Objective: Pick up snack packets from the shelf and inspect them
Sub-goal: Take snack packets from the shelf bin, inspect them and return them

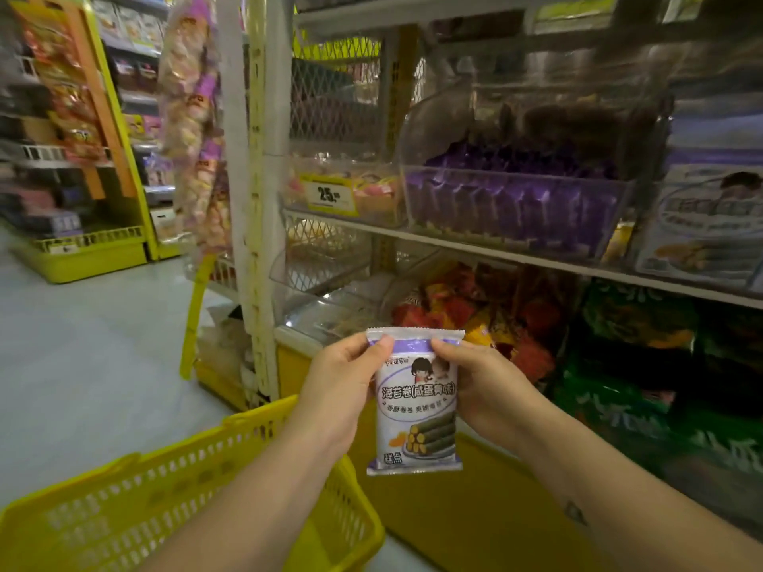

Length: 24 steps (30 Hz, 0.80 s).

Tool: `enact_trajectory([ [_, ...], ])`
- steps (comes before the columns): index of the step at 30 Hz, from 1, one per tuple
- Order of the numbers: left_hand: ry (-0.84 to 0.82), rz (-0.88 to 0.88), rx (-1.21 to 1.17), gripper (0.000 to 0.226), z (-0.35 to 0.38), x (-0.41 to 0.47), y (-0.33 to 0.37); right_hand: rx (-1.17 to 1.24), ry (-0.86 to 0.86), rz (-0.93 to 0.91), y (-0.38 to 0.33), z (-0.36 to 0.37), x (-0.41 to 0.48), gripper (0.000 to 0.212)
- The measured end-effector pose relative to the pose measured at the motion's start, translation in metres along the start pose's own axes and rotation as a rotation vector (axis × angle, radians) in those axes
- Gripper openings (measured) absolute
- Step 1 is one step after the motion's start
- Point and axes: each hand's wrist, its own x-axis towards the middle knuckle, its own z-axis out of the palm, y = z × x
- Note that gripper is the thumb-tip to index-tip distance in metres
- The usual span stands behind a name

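Packet held upright in the air in front of the shelf, printed face toward the camera, clear of every bin. The left hand and right hand each pinch an upper side edge, thumbs on the front just below the top seal and fingers curled behind. This two-sided hold keeps the soft wrapper flat and leaves the label and the picture of the rolls uncovered, which suits reading; the inspection step appears to be under way. The lower seal hangs free, so the packet's weight draws it straight. Above and behind, a clear bin on the shelf holds purple packets stood in a row, probably the source, though that cannot be confirmed. A yellow price tag fronts the neighbouring bin to its left. Red packets and green packets fill the level below. A yellow basket sits beneath the left forearm; whether it hangs from the arm cannot be told.
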Motion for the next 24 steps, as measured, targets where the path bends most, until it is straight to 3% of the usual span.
enact_trajectory([
  [7, 0.053, -0.178, -0.105, 0.023, 0.000, 0.011, -0.023, -0.036, 0.185, 0.087, 0.025, -0.012, 0.011, 0.032],
  [12, 0.084, -0.261, -0.249, 0.020, 0.000, 0.020, -0.031, -0.178, 0.168, -0.035, 0.025, -0.017, 0.016, 0.041],
  [18, 0.219, -0.341, -0.434, 0.032, -0.014, 0.031, -0.028, -0.483, -0.093, 0.060, 0.017, -0.024, 0.004, 0.037],
  [21, 0.131, -0.361, -0.419, 0.041, -0.018, 0.031, -0.026, -0.459, -0.060, 0.065, 0.019, -0.026, 0.004, 0.037],
  [24, -0.157, -0.397, -0.244, 0.046, -0.020, 0.021, -0.022, -0.296, -0.021, 0.041, 0.018, -0.028, 0.005, 0.040],
])
